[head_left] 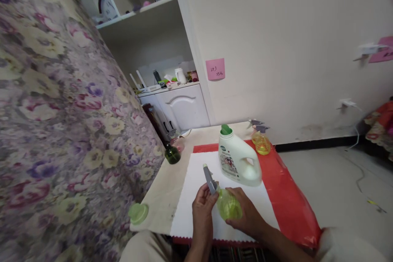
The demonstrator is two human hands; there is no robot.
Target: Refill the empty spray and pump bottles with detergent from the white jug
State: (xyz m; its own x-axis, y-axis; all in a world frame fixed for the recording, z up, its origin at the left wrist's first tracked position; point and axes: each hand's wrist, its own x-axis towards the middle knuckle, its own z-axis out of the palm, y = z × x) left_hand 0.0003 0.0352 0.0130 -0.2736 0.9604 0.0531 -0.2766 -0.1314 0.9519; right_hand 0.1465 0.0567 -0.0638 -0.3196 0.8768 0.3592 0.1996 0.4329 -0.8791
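Note:
My right hand (245, 211) is wrapped round the body of a yellow-green see-through spray bottle (227, 205), which tilts over the white sheet. At its neck, my left hand (203, 204) grips the grey spray head (210, 179) with fingers and thumb. The spray head sits at the bottle's mouth; whether it is screwed on cannot be made out. Just beyond my hands stands a large pale green detergent jug (238, 159) with its green spout (225, 129) uncovered. A light green cap (138, 213) lies at the table's left front corner.
Yellow-filled spray bottles (263, 145) stand at the table's back right. A dark green bottle (172, 154) and a pinkish spray bottle (178, 142) stand at the left edge. Red sheeting (291, 196) covers the right side. A floral curtain (61, 131) hangs close on the left.

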